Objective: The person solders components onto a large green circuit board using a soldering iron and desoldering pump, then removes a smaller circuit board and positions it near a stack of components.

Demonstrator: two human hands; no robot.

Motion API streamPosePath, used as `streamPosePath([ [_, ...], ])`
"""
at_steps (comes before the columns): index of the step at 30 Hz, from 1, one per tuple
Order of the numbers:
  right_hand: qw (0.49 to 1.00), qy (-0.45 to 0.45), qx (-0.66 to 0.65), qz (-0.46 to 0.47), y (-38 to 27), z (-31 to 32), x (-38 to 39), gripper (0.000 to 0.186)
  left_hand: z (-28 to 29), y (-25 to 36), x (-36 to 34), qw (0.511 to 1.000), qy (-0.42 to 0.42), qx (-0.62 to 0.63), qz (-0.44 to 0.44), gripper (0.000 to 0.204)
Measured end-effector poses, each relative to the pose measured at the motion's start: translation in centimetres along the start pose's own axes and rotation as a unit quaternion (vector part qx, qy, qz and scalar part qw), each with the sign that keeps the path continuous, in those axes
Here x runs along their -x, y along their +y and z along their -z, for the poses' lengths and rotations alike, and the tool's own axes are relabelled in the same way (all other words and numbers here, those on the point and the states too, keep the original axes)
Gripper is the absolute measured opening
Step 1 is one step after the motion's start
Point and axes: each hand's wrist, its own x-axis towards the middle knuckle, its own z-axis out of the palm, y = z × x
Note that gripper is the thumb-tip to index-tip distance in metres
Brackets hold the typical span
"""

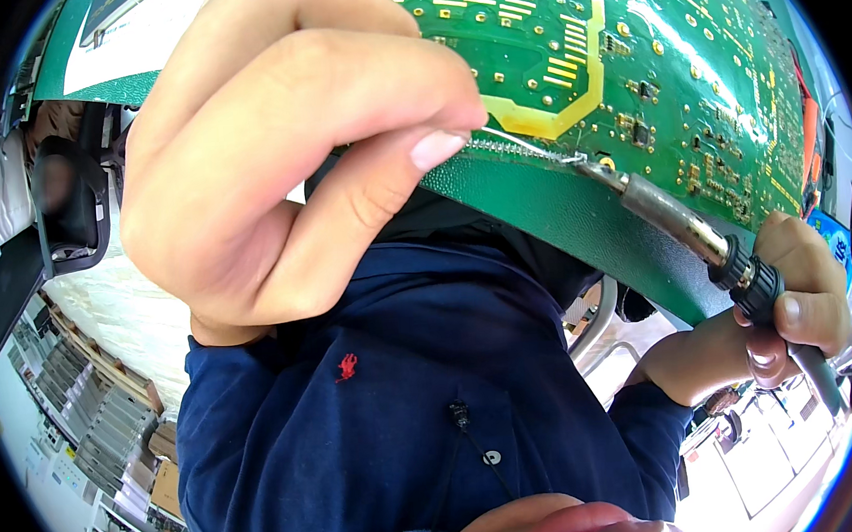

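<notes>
A large green circuit board (668, 99) lies at the top, its near edge lined with a row of solder joints (507, 149). My left hand (295, 157) is closed in a pinch at the left part of this edge. From between its thumb and forefinger a thin solder wire (526, 145) runs right to the edge joints. My right hand (808, 294) grips a soldering iron (674, 219) by its black handle. The iron's tip meets the wire's end at the board's near edge, beside a round gold pad. My left hand hides part of the board.
Under the board is a green work mat (588, 233) with its edge towards me. White paper (116, 51) lies at the upper left. A black chair (72, 212) stands at the left, with shelving and boxes (168, 487) lower down. Something orange (810, 135) is beyond the board's right end.
</notes>
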Motion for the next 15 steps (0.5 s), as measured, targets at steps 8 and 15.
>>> streamPosePath([
  [8, 1.0, -0.02, 0.004, 0.012, 0.3, 0.2, 0.2, 0.032, 0.0, -0.5, 0.5, 1.0, -0.003, 0.018, 0.003, 0.016],
  [15, 0.999, -0.034, 0.0, 0.008, 0.3, 0.4, 0.0, 0.032, 0.3, -0.1, -0.9, 0.999, -0.047, 0.002, -0.015, 0.016],
])
